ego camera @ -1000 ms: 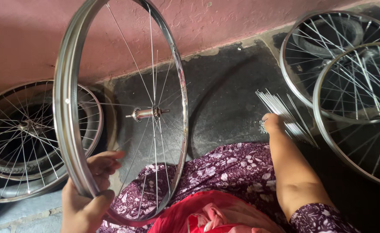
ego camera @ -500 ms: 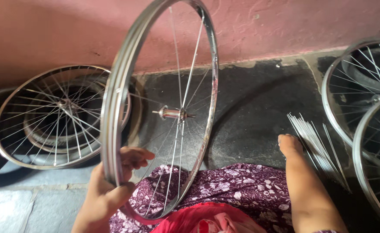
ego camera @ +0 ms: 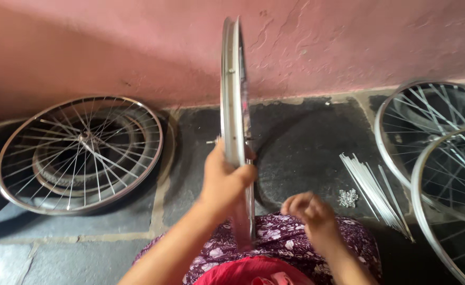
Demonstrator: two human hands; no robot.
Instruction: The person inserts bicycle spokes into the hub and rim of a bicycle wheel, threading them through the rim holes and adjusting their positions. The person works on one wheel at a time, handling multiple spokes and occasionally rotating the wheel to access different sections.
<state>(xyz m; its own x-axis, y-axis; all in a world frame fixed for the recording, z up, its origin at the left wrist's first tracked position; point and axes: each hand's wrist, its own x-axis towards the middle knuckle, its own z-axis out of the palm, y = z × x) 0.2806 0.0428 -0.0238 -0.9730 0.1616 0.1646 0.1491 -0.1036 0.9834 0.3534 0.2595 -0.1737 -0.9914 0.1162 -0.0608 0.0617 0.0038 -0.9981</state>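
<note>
Left hand (ego camera: 224, 182) clamped round upright wheel rim (ego camera: 233, 89); right hand (ego camera: 310, 211) loosely curled, empty, beside rim.

One head-worn camera looks steeply down — close over the lap — at the floor (ego camera: 306, 153) and the pink wall (ego camera: 111, 47) ahead.

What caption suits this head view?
Left hand grips an upright wheel rim; right hand hovers near loose spokes.

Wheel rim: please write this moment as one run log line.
left hand: grips upright wheel rim | right hand: over lap, empty | spokes: on floor
</note>
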